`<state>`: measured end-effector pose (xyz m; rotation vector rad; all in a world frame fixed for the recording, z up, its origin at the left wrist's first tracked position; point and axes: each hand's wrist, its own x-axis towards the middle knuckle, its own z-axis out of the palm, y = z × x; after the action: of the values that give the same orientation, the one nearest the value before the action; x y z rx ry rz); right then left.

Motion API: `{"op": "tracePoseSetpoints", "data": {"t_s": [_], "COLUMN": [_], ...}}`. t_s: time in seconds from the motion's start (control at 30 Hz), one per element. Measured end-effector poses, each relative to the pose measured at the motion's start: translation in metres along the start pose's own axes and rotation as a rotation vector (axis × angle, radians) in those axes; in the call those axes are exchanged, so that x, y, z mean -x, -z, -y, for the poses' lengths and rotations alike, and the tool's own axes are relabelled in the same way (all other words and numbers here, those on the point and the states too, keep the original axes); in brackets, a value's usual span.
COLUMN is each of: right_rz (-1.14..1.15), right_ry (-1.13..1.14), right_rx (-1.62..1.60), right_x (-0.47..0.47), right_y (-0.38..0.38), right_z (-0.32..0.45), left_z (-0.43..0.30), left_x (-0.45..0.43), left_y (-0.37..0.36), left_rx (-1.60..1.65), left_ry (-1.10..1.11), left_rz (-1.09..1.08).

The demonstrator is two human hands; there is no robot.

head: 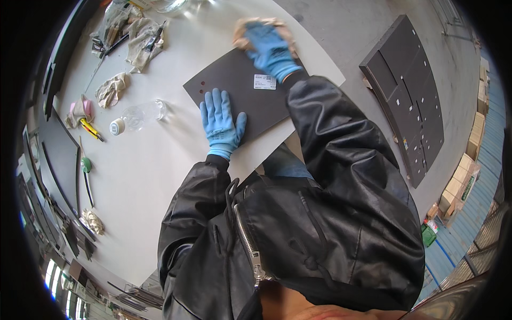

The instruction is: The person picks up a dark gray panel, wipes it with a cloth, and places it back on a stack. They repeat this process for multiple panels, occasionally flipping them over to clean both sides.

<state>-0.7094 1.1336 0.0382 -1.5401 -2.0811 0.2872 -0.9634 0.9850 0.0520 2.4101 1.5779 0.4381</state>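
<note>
A dark grey flat panel (240, 80) with a white printed label (265, 82) and two small reddish-brown round marks lies at an angle on a white table (160, 200). My left hand (220, 122), in a light blue work glove, rests flat on the panel's near left part, fingers extended and holding nothing. At the panel's far right edge my right hand (270, 50), gloved in blue too, presses on a crumpled beige cloth (242, 34). That hand and the cloth are slightly blurred, and the cloth is partly hidden under the glove.
Left on the table are a clear plastic bottle (138, 116), a yellow utility knife (91, 129), a green round object (85, 164), crumpled cloths (111, 90) and a plastic bag (114, 24). Beyond the table's right side, stacked dark panels (404, 100) bear small white labels.
</note>
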Motion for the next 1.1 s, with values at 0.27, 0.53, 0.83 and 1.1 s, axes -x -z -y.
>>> {"op": "tracePoseSetpoints", "data": {"t_s": [0.27, 0.53, 0.83, 1.1], "right_rz": [-0.109, 0.084, -0.435, 0.087], "right_ry": [-0.056, -0.195, -0.706, 0.208], "right_rx": [0.039, 0.109, -0.663, 0.037], "right_x": [0.096, 0.264, 0.225, 0.174], "right_y": [0.055, 0.110, 0.138, 0.037], "right_z": [-0.010, 0.042, 0.060, 0.132], "left_z": [-0.001, 0.001, 0.003, 0.007], "left_x": [0.000, 0.001, 0.001, 0.000], "left_y": [-0.002, -0.004, -0.005, -0.008], "left_rx": [-0.019, -0.025, -0.037, -0.048], "left_ry": [0.021, -0.004, -0.017, -0.030], "left_rz": [0.003, 0.005, 0.013, 0.039]}}
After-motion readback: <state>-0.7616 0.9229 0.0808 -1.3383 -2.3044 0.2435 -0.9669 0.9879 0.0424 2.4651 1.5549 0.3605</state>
